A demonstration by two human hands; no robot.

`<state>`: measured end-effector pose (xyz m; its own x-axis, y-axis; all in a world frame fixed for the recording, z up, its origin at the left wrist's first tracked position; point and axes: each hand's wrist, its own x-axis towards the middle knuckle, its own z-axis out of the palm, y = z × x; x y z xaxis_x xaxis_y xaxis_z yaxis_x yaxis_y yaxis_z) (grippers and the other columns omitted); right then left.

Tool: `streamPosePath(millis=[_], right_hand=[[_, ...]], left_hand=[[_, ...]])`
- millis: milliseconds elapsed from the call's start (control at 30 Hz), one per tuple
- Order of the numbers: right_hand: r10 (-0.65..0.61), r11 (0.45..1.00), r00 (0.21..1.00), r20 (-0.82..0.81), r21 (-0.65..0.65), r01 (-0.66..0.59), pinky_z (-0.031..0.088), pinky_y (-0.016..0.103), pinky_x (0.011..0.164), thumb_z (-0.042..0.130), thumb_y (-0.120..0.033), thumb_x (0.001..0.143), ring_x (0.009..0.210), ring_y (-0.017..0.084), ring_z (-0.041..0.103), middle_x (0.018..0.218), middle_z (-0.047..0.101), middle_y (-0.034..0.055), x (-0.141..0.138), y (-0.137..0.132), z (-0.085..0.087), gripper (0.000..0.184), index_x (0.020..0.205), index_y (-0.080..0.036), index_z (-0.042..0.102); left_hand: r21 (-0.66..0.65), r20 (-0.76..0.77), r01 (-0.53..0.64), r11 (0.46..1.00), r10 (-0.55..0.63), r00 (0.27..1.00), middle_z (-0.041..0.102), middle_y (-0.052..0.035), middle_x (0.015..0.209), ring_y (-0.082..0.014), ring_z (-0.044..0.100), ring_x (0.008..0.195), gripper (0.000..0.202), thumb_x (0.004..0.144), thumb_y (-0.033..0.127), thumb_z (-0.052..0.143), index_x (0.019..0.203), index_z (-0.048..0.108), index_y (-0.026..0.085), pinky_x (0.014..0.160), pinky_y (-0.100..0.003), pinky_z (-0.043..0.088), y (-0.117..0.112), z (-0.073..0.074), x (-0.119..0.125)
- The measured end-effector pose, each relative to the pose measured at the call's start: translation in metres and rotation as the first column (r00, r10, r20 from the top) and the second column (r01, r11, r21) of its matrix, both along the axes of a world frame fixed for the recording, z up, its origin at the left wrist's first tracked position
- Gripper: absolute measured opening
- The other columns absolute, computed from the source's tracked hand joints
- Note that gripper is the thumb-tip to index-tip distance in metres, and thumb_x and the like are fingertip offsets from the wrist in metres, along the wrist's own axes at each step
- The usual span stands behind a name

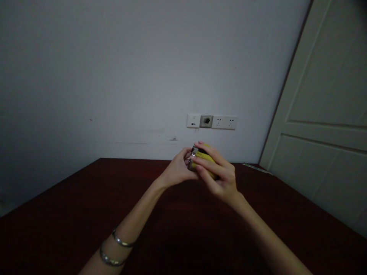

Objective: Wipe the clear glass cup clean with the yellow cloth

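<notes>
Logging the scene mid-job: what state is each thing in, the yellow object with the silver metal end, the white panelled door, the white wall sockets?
Left hand: curled around the silver end.
Right hand: fingers wrapped over the yellow body.
Yellow object with silver metal end: held in both hands.
White panelled door: appears closed.
White wall sockets: nothing plugged in.

Two hands [219,177], one yellow object [206,157], two silver bangles [116,250], three wall plates [212,121], one door [318,103], one table [71,202].

Left hand [177,170] and right hand [220,177] clasp a yellow object [205,160] above a red tabletop [86,206].
</notes>
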<state>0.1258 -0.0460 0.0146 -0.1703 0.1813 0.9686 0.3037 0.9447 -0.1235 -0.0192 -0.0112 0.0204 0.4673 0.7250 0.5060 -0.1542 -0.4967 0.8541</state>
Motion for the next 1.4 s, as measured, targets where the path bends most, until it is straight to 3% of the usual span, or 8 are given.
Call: streamPosePath(millis=[67,233,300,500,567,867,1167,1400], right_hand=[[-0.002,1.000,1.000,-0.019,-0.005,0.002,0.043,0.048,0.102,0.060,-0.012,0.080,0.118,0.024,0.055,0.129,0.058,0.0056,-0.001,0.002,-0.001,0.033,0.108,-0.027,0.068],[-0.026,0.964,0.970,-0.242,-0.262,-0.040,0.044,0.046,0.100,0.055,-0.021,0.086,0.114,0.022,0.059,0.121,0.064,0.0054,0.002,0.013,-0.001,0.024,0.105,-0.027,0.069],[-0.040,0.953,0.970,-0.238,-0.302,-0.035,0.044,0.046,0.101,0.055,-0.023,0.086,0.113,0.022,0.059,0.119,0.065,0.0061,0.004,0.014,0.000,0.023,0.104,-0.026,0.070],[-0.059,0.998,0.989,0.133,-0.016,0.062,0.044,0.047,0.101,0.060,-0.015,0.081,0.117,0.024,0.056,0.124,0.061,0.0090,0.006,0.008,0.002,0.028,0.105,-0.023,0.070],[-0.065,0.998,0.982,0.175,0.029,0.060,0.042,0.048,0.103,0.060,-0.013,0.080,0.119,0.025,0.054,0.124,0.062,0.0090,0.005,0.006,0.002,0.029,0.105,-0.023,0.070],[-0.049,0.952,0.970,-0.237,-0.305,-0.026,0.045,0.045,0.099,0.059,-0.023,0.084,0.110,0.022,0.061,0.116,0.067,0.0059,0.005,0.014,0.001,0.021,0.101,-0.027,0.072],[0.134,0.978,0.991,0.003,-0.162,-0.132,0.048,0.041,0.097,0.061,-0.015,0.081,0.110,0.021,0.061,0.123,0.063,0.0020,0.018,0.005,0.007,0.026,0.099,-0.031,0.071],[0.026,0.957,0.971,-0.239,-0.275,-0.094,0.046,0.041,0.099,0.059,-0.021,0.084,0.110,0.020,0.061,0.117,0.067,0.0024,0.013,0.013,0.003,0.022,0.100,-0.029,0.071]], left_hand=[[0.008,-0.006,-0.010,1.000,0.010,1.000,0.059,-0.0098,0.113,-0.0228,0.060,0.101,0.066,0.052,0.012,0.079,0.110,0.048,0.015,0.087,-0.037,0.047,0.000,0.000,0.000],[0.015,-0.091,-0.106,0.994,0.107,0.990,0.062,-0.0096,0.106,-0.0237,0.060,0.100,0.074,0.048,0.022,0.086,0.110,0.047,0.014,0.088,-0.038,0.047,0.000,-0.003,0.000],[0.024,-0.105,-0.136,0.990,0.138,0.985,0.062,-0.0096,0.106,-0.0237,0.060,0.099,0.074,0.048,0.024,0.086,0.110,0.047,0.015,0.088,-0.038,0.047,0.001,-0.006,0.001],[0.084,-0.031,-0.067,0.994,0.069,0.997,0.061,-0.0121,0.112,-0.0218,0.061,0.099,0.061,0.056,0.017,0.080,0.110,0.050,0.014,0.089,-0.038,0.047,0.008,-0.008,0.004],[0.101,-0.014,-0.077,0.992,0.079,0.997,0.059,-0.0132,0.116,-0.0216,0.060,0.101,0.062,0.057,0.017,0.079,0.111,0.050,0.014,0.090,-0.038,0.046,0.008,-0.006,0.004],[0.058,-0.131,-0.188,0.980,0.194,0.972,0.063,-0.0107,0.111,-0.0234,0.060,0.100,0.073,0.049,0.024,0.085,0.112,0.050,0.014,0.087,-0.038,0.048,0.002,-0.002,0.001],[-0.116,-0.059,-0.052,0.992,0.046,0.997,0.065,-0.0108,0.103,-0.0195,0.063,0.091,0.058,0.055,0.021,0.081,0.106,0.057,0.010,0.084,-0.035,0.047,-0.006,0.011,-0.002],[-0.063,-0.074,-0.040,0.997,0.035,0.997,0.067,-0.0100,0.103,-0.0180,0.063,0.090,0.054,0.058,0.026,0.080,0.106,0.060,0.011,0.084,-0.033,0.048,-0.004,0.010,-0.002]])
